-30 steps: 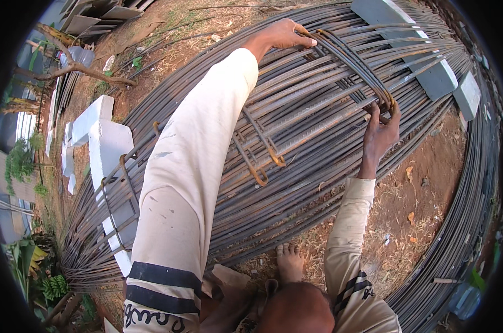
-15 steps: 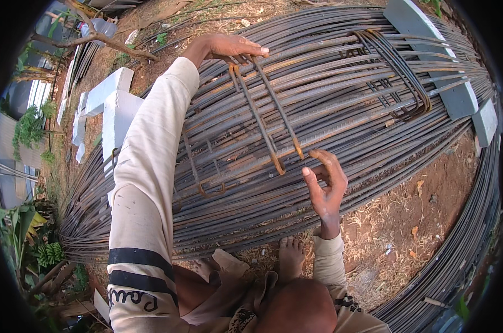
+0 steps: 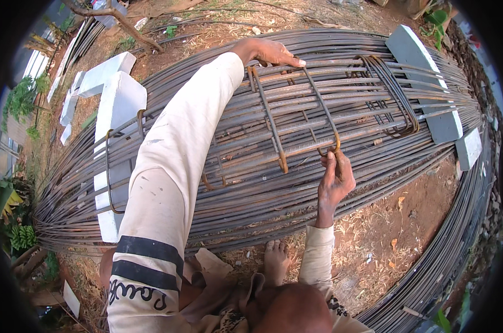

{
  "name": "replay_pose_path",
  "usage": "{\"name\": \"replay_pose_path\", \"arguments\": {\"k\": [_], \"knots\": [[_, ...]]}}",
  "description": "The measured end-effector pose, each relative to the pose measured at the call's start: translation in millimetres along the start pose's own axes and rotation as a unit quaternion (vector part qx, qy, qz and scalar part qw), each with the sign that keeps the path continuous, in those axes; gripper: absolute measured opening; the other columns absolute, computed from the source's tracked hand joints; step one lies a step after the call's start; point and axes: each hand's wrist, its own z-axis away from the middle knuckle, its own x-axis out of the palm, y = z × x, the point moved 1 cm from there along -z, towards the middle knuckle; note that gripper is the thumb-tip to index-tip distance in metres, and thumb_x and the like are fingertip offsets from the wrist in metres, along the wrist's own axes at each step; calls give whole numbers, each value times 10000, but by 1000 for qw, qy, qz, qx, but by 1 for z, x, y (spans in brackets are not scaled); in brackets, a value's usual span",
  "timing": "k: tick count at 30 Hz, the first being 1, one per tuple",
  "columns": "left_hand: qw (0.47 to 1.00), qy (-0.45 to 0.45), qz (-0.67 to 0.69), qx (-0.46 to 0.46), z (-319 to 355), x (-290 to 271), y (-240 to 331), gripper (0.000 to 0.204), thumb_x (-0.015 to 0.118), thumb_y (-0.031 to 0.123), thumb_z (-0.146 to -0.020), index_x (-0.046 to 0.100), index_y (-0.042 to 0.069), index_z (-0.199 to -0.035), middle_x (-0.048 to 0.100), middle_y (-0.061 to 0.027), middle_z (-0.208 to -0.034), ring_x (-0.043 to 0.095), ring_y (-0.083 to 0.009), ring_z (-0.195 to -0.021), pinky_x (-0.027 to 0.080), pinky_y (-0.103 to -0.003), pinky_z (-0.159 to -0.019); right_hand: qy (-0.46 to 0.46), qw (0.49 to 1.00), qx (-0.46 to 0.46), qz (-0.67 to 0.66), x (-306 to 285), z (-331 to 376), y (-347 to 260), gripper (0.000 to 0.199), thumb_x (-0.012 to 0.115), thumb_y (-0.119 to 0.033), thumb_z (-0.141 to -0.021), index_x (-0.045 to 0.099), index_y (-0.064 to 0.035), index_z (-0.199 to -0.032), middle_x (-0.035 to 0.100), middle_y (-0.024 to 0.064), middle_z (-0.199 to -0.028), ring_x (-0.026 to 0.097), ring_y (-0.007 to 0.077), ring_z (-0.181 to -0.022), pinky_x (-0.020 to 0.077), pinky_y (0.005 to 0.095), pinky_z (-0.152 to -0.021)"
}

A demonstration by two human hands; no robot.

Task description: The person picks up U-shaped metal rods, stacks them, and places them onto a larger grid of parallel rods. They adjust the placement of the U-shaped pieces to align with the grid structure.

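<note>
A bent steel rebar stirrup (image 3: 321, 105) hangs around several long ribbed bars (image 3: 296, 129). My right hand (image 3: 337, 176) pinches its rusty near corner between thumb and fingers. At the far end of the same stirrup, my left hand (image 3: 271, 53) curls over the outer bar, its fingertips at the stirrup's far corner; its underside is hidden. Just left of it stands a second stirrup (image 3: 273, 125), which neither hand grips at its near end. Further right, several stirrups sit bunched together (image 3: 398, 100) around the bars.
A large bundle of thin steel rods (image 3: 251, 205) spreads beneath the bars. Pale blocks support the bars at the right (image 3: 446, 119) and left (image 3: 108, 183). Another rod bundle (image 3: 446, 266) curves along the lower right. My bare foot (image 3: 276, 261) rests on straw-strewn soil, and a branch (image 3: 118, 25) crosses the upper left.
My right hand, open and apart from the stirrup before, has closed on its near corner. My left hand has moved right with the stirrup's far end. The view has shifted somewhat.
</note>
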Motion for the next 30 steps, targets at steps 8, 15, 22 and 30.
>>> {"name": "replay_pose_path", "arguments": {"k": [8,15,22,30], "knots": [[996,68,-24,51,-40,12,25,1282,450,996,-770,430,5,-1583,336,-239,-1674,291,-421,-1562,263,-535,-1275,29,999,-9,-22,-17,-33,27,163,713,-27,-996,733,46,-1140,743,120,-1026,717,141,-847,613,274,-734],[996,29,50,62,-14,7,10,1031,591,828,-863,448,120,-1599,449,-182,-1624,336,-387,-1550,259,-539,-1279,39,999,18,5,-16,-28,15,287,723,-60,-991,688,30,-1261,711,112,-1138,695,130,-893,601,271,-745],[992,65,64,86,-13,13,3,927,686,669,-910,422,121,-1611,579,-195,-1503,399,-382,-1516,276,-525,-1270,-8,920,266,-289,-18,-71,22,434,553,-339,-1105,611,45,-1300,737,147,-1123,698,240,-1023,525,369,-967],[984,71,60,151,-22,13,35,711,702,505,-977,567,55,-1511,628,-1,-682,603,-124,-729,479,-366,-897,-43,882,282,-375,-21,-87,15,241,668,-233,-1040,677,8,-1040,722,127,-957,723,280,-911,524,371,-922]]}}
